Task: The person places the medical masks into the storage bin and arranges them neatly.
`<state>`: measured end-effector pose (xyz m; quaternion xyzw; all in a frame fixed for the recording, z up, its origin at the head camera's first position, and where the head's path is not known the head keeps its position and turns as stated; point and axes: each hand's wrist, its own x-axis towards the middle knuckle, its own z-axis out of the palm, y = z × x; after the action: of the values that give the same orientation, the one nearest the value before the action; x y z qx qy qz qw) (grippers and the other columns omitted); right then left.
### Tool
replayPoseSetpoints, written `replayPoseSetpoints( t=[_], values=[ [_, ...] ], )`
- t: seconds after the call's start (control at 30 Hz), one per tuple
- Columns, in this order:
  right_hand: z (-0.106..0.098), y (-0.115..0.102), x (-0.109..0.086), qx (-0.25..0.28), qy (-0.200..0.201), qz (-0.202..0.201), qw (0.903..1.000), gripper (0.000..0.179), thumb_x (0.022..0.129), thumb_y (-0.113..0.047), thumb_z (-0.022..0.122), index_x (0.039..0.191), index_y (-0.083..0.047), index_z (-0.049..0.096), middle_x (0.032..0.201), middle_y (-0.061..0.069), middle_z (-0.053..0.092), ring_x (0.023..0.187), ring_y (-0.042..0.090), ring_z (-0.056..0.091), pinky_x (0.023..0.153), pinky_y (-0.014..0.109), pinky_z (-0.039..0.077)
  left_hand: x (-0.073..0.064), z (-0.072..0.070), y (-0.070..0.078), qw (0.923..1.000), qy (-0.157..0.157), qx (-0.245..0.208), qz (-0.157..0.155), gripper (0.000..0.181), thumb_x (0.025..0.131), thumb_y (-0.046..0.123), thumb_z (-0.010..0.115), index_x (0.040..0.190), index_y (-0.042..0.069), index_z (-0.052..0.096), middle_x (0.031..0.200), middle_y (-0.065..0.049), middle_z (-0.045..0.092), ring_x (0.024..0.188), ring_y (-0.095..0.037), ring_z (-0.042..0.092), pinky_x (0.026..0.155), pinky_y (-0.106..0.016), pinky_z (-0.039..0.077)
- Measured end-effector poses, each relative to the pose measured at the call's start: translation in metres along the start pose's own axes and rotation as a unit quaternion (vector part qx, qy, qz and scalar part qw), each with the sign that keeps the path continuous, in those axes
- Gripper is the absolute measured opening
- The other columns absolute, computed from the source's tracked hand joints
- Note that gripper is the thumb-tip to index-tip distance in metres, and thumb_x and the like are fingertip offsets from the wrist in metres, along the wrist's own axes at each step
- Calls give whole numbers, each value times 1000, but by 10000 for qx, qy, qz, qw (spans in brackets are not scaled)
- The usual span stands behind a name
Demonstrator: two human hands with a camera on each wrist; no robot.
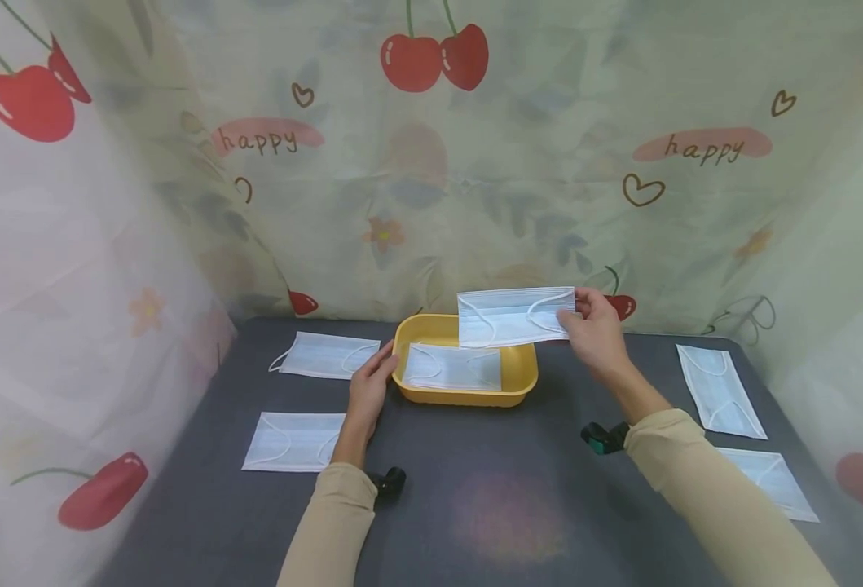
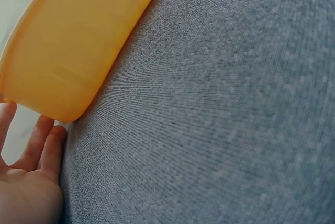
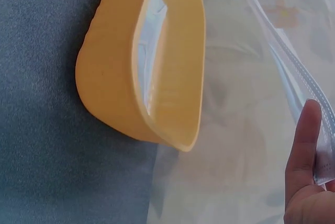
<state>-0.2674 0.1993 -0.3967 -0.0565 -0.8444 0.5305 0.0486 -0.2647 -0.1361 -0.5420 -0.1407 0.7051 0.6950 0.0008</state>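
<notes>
My right hand point(image 1: 598, 334) pinches a pale blue face mask point(image 1: 500, 314) by its right end, thumb in front. The mask hangs nearly level above a yellow plastic basket point(image 1: 468, 398), overlapping its back right part in the head view. Inside the basket another face mask point(image 1: 453, 371) lies flat, its ear loops on top. My left hand point(image 1: 367, 393) is at the basket's left end, and the left wrist view shows its fairly straight fingers point(image 2: 39, 140) against the outer wall. From the right wrist side, the held mask point(image 3: 296, 72) appears edge-on, apart from the basket.
On the dark grey table point(image 1: 475, 473), two masks lie to the left, an upper mask point(image 1: 324, 356) and a lower mask point(image 1: 292, 442). To the right are a slanted mask point(image 1: 720, 390) and another mask point(image 1: 772, 481) partly behind my right sleeve. A cherry-print curtain point(image 1: 519, 187) surrounds the table.
</notes>
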Motion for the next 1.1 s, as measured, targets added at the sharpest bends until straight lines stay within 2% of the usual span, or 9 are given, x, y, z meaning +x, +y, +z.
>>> replayPoseSetpoints(
  t=[0.13, 0.27, 0.4, 0.57, 0.8, 1.0, 1.1],
  values=[
    [7, -2, 3, 3, -92, 87, 9999, 48, 104, -14, 54, 150, -6, 43, 142, 20, 57, 111, 30, 65, 90, 29, 61, -1, 0, 0, 10000, -10, 0, 39, 45, 97, 46, 65, 141, 36, 61, 150, 4, 57, 146, -17, 46, 124, -43, 36],
    [16, -2, 5, 33, -153, 96, 9998, 45, 104, -12, 53, 148, -5, 44, 138, 21, 58, 109, 30, 66, 86, 30, 62, -1, 0, 0, 10000, 19, 43, 8, 44, 97, 47, 64, 141, 38, 61, 151, 5, 57, 146, -17, 45, 124, -43, 36],
    [26, -1, 6, 225, -279, 108, 9993, 46, 105, -10, 51, 149, -3, 42, 140, 23, 55, 108, 31, 66, 82, 34, 64, -2, 0, 0, 10000, 17, 25, 20, 44, 98, 46, 64, 141, 37, 60, 150, 3, 58, 146, -18, 46, 124, -44, 36],
    [38, 2, 7, 521, -511, 89, 9973, 46, 106, -9, 48, 150, -1, 39, 140, 25, 52, 108, 34, 66, 86, 46, 62, -2, 1, -1, 10000, 43, -39, 58, 43, 98, 45, 64, 140, 37, 61, 148, 2, 59, 144, -18, 48, 123, -43, 37],
    [51, 2, 7, 446, -529, 63, 9976, 41, 106, -9, 47, 146, -3, 44, 138, 23, 56, 107, 33, 68, 83, 40, 63, -2, 1, -2, 10000, 22, -34, -2, 44, 98, 44, 64, 141, 36, 61, 151, 2, 56, 145, -18, 46, 123, -44, 37],
    [64, 1, 7, 912, -751, 100, 9929, 38, 107, -8, 43, 145, -2, 42, 139, 25, 55, 104, 36, 68, 87, 51, 62, -2, 0, -1, 10000, 27, -45, 57, 44, 98, 46, 65, 140, 37, 61, 150, 3, 57, 144, -17, 48, 122, -41, 38],
    [71, 3, 8, 923, -848, 227, 9919, 39, 108, -8, 42, 147, -3, 41, 140, 24, 54, 104, 34, 68, 88, 50, 62, -1, -1, -1, 10000, 9, -17, 49, 44, 98, 47, 64, 141, 38, 61, 150, 3, 57, 144, -17, 47, 123, -42, 38]
  ],
)
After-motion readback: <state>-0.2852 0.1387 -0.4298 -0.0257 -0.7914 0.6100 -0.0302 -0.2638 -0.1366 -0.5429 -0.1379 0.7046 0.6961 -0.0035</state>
